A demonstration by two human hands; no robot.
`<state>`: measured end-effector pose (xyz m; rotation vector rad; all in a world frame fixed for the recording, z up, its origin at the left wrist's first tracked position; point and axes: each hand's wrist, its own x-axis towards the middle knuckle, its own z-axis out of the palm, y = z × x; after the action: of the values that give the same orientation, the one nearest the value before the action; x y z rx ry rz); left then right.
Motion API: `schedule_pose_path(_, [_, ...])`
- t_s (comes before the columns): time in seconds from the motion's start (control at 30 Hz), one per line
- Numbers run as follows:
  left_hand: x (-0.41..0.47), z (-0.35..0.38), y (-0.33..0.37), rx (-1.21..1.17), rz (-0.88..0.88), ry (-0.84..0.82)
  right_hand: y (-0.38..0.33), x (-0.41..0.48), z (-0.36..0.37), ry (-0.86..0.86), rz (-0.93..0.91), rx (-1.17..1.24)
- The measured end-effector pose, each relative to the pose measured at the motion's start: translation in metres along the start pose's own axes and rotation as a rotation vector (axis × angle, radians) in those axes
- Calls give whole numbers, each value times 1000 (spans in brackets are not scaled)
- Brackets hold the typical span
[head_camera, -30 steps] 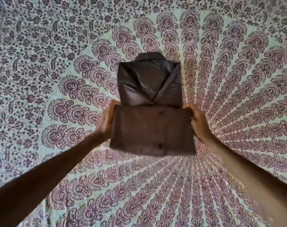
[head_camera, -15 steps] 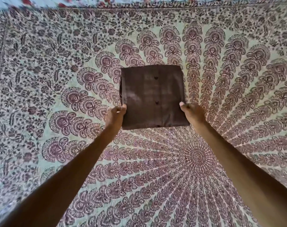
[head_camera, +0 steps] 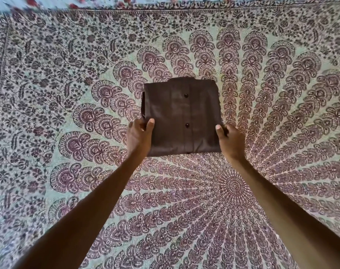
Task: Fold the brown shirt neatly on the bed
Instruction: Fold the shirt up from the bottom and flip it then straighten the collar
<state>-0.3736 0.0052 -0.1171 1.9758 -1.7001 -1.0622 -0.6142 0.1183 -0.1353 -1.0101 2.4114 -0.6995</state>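
The brown shirt (head_camera: 181, 117) lies folded into a compact square on the bed (head_camera: 68, 94), just toward 12 o'clock from the centre of the view, with the button strip (head_camera: 186, 113) facing up. The left hand (head_camera: 139, 135) pinches the shirt's 8 o'clock edge, thumb on top. The right hand (head_camera: 232, 140) pinches the 4 o'clock edge likewise.

Handling: the cloth is judged light, soft and limp, not fragile. The stacked layers can slide or spring open. Grip both side edges through all layers, near the 6 o'clock fold. Do not lift by one corner.
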Motion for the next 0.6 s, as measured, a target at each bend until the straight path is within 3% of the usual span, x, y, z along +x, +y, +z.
schedule_pose_path(0.17, [31,2,17,-71,-134,10,-10,13,0,-49,114,167])
schedule_pose_path(0.33, [39,4,37,-58,-60,-3,-24,40,3,-167,199,333])
schedule_pose_path(0.43, [46,7,37,-154,-142,-110,-26,49,5,-211,268,517])
schedule_pose_path(0.6, [65,6,30,-383,-320,-170,-20,51,7,-267,172,492])
